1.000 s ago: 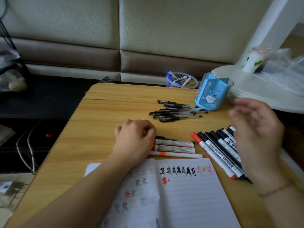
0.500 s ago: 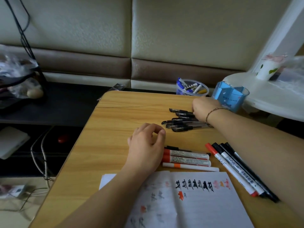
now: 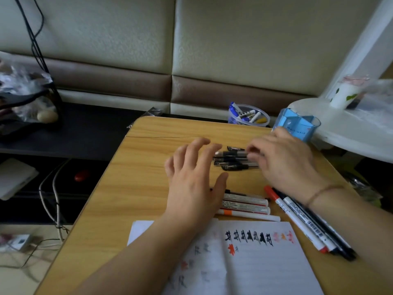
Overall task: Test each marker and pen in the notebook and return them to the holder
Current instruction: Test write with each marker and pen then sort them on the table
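Two hands meet over a smooth wood-grain table (image 3: 148, 188), and we read the scene from its left side across. Off the table's left edge we see a dark shelf (image 3: 89, 128) with a crinkled plastic bag (image 3: 23, 92) and thin cables (image 3: 51, 199) hanging below.

Our left hand (image 3: 191, 186) hovers flat above the wood, fingers spread and fairly straight, thumb out to the side, gripping nothing; its fingertips come near the cap ends of the pens (image 3: 234, 160). Those are slim, clear-barrelled sticks with black caps, lying side by side in a loose bundle. Nearer us, partly under the left hand, three white cylindrical markers (image 3: 246, 206) with red and orange bands lie parallel, just beyond the top edge of the notebook (image 3: 255, 262), whose lined paper lies open and carries rows of black, red and orange test marks.

Our right hand (image 3: 287, 162) rests on the far ends of the pens, fingers curled down over them; whether it truly pinches one we cannot tell, as the fingers are blurred. A thin bracelet (image 3: 321, 192) circles the wrist. Under that forearm a fan of long, thin markers (image 3: 308, 226) lies slantwise. Behind the hand stands the holder (image 3: 302, 124), a translucent blue plastic cup with dividers, beside a clear round tub (image 3: 248, 117) of small markers.
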